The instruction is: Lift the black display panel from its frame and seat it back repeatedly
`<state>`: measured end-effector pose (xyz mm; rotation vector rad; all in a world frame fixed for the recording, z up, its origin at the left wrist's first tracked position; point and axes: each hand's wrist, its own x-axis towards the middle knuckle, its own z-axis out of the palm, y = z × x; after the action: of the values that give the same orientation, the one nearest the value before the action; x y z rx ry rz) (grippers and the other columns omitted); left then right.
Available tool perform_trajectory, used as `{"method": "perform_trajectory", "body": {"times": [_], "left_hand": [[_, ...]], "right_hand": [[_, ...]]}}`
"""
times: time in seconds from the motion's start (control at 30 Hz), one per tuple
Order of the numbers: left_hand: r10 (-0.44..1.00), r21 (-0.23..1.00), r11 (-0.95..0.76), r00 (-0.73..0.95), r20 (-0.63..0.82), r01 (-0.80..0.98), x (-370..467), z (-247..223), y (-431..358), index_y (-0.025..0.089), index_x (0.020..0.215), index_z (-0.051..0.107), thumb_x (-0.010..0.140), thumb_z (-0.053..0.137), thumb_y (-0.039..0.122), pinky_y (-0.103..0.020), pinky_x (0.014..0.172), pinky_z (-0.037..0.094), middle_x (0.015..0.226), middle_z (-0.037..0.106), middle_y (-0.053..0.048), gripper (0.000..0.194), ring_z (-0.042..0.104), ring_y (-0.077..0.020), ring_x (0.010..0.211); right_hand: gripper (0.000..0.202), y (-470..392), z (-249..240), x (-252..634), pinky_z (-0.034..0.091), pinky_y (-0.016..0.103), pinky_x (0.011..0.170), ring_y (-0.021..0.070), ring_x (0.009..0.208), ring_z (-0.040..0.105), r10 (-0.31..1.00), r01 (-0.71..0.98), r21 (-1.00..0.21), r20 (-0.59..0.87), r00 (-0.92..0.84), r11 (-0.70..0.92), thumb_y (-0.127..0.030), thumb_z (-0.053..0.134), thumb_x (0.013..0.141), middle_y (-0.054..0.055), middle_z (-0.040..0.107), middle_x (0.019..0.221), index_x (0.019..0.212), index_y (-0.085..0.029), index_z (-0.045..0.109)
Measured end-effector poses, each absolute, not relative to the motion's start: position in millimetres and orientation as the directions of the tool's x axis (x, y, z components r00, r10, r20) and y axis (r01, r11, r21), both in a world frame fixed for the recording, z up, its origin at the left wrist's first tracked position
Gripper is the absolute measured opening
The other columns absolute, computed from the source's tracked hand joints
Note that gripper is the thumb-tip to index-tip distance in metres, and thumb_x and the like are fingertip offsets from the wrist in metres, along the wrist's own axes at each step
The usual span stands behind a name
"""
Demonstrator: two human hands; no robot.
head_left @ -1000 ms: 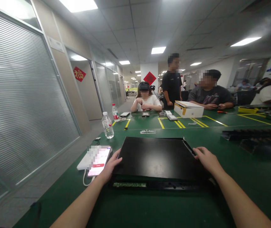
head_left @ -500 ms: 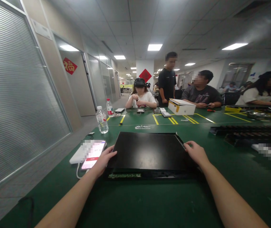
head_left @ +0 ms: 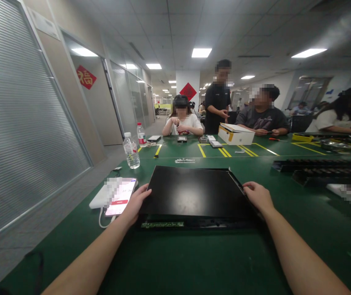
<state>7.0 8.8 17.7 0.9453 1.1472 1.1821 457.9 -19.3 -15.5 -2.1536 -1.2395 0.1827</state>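
A black flat display panel lies before me, set in a dark shallow frame on the green table. Along the near edge a strip of green circuit board shows below the panel. My left hand grips the panel's left edge, thumb on top and the other fingers mostly hidden beneath. At the right side, my right hand pinches the frame's edge, where a narrow gap shows beside the panel.
Left of the panel are a lit phone, a white box and a water bottle. Dark metal strips lie to the right. Small white pieces sit beyond the panel. Across the table stands a white carton, near several people.
My right hand has shifted slightly right along with the frame's edge, and the gap beside the panel looks a little wider. The left hand keeps its grip. The view has tilted slightly.
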Motion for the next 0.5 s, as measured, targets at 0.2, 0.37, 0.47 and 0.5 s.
{"method": "perform_trajectory", "body": {"times": [0.2, 0.37, 0.47, 0.5], "left_hand": [[0.976, 0.948, 0.214, 0.002, -0.22, -0.237, 11.9, 10.9, 9.8, 0.021, 0.126, 0.064, 0.081, 0.068, 0.024, -0.038, 0.092, 0.056, 0.114, 0.075, -0.009, 0.046, 0.071, -0.0272, 0.104], [0.965, 0.945, 0.259, 0.021, -0.26, -0.199, 7.5, 0.4, 10.2, 0.02, 0.129, 0.063, 0.081, 0.067, 0.028, -0.044, 0.095, 0.055, 0.12, 0.073, -0.011, 0.049, 0.068, -0.0318, 0.111], [0.972, 0.959, 0.231, 0.011, -0.233, -0.162, 2.0, -11.1, 11.1, 0.022, 0.134, 0.061, 0.076, 0.071, 0.035, -0.047, 0.098, 0.053, 0.128, 0.069, -0.011, 0.06, 0.064, -0.0349, 0.118], [0.97, 0.956, 0.243, 0.024, -0.243, -0.166, 0.7, -15.3, 11.2, 0.023, 0.134, 0.061, 0.072, 0.073, 0.037, -0.049, 0.099, 0.052, 0.129, 0.068, -0.011, 0.064, 0.063, -0.0365, 0.119]], "right_hand": [[0.037, -16.3, -28.1, 466.2, 0.048, 0.03, 0.074, 0.0218, 0.088, 0.066, 0.873, 0.817, -0.45, 0.148, 0.466, -0.36, -0.032, 0.052, 0.081, 0.01, 0.069, 0.103, 0.107, -0.021, 0.077], [0.043, -15.7, -37.1, 471.4, 0.05, 0.032, 0.085, 0.0235, 0.098, 0.067, 0.901, 0.819, -0.453, 0.075, 0.427, -0.351, -0.031, 0.049, 0.084, 0.012, 0.068, 0.113, 0.117, -0.018, 0.074], [0.042, -16.3, -37.7, 472.2, 0.05, 0.032, 0.087, 0.0238, 0.103, 0.066, 0.888, 0.809, -0.456, 0.079, 0.453, -0.371, -0.031, 0.049, 0.085, 0.012, 0.067, 0.116, 0.118, -0.02, 0.074], [0.041, -16.3, -38.0, 472.7, 0.05, 0.032, 0.087, 0.0239, 0.103, 0.066, 0.886, 0.804, -0.46, 0.073, 0.458, -0.378, -0.031, 0.05, 0.085, 0.012, 0.067, 0.115, 0.116, -0.02, 0.074]]}}
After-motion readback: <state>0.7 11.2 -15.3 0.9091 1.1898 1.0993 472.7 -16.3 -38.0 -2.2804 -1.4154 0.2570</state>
